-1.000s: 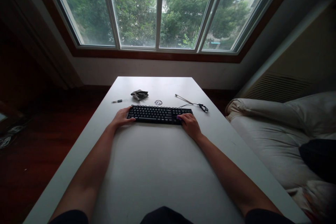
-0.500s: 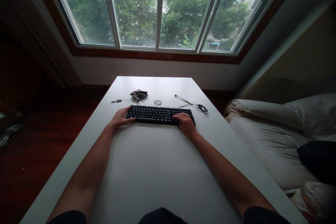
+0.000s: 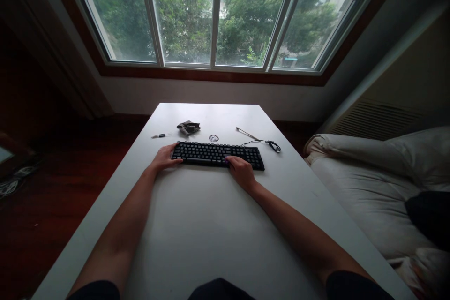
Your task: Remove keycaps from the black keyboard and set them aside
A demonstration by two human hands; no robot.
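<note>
A black keyboard [image 3: 200,151] lies flat on the white table [image 3: 197,229]. My left hand [image 3: 164,158] grips its left end, fingers at the back corner and thumb along the front edge. Over the keys right of the middle, my right hand [image 3: 242,169] is closed, its fingers pinched together at the front rows. A small purple thing [image 3: 227,161] shows at those fingertips, too small to name. From the keyboard's back right runs a black cable, with a coiled bundle [image 3: 273,146] at its end.
Behind the keyboard are a crumpled grey cloth [image 3: 189,127], a small ring-shaped item [image 3: 213,138], a thin rod [image 3: 248,134] and a slim pen-like tool [image 3: 158,136]. A pale sofa [image 3: 355,192] stands right of the table; a window [image 3: 218,18] is ahead.
My right hand has moved left along the keyboard, from the right-hand keys towards the middle, with the purple thing at its fingertips. My left hand keeps its grip on the left end.
</note>
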